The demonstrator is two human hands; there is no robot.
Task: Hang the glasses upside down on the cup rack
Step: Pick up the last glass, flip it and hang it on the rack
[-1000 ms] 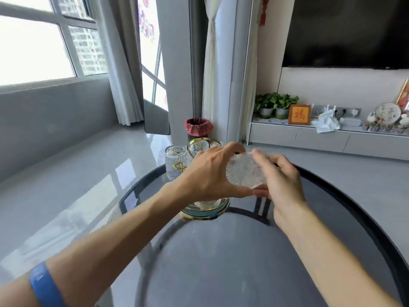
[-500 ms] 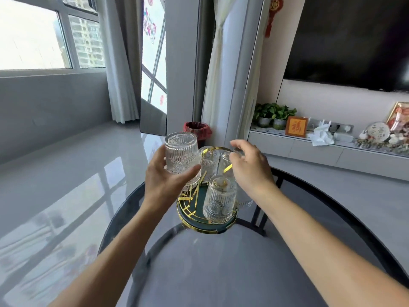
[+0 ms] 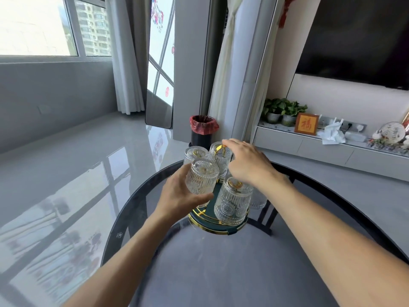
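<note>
Clear ribbed glasses [image 3: 232,201] hung upside down on a rack [image 3: 218,224] with a round green, gold-rimmed base and gold pegs. One front-left glass [image 3: 202,178] was upside down and tilted over the rack's left side.

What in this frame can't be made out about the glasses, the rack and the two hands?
- Head view: the right hand covers the cup rack top, so its grip on the gold handle is unclear.
- The left hand wraps the held glass; whether it sits on a peg is hidden.
- The glass behind the right forearm is mostly hidden.
- The pegs are blurred through ribbed glass.
</note>
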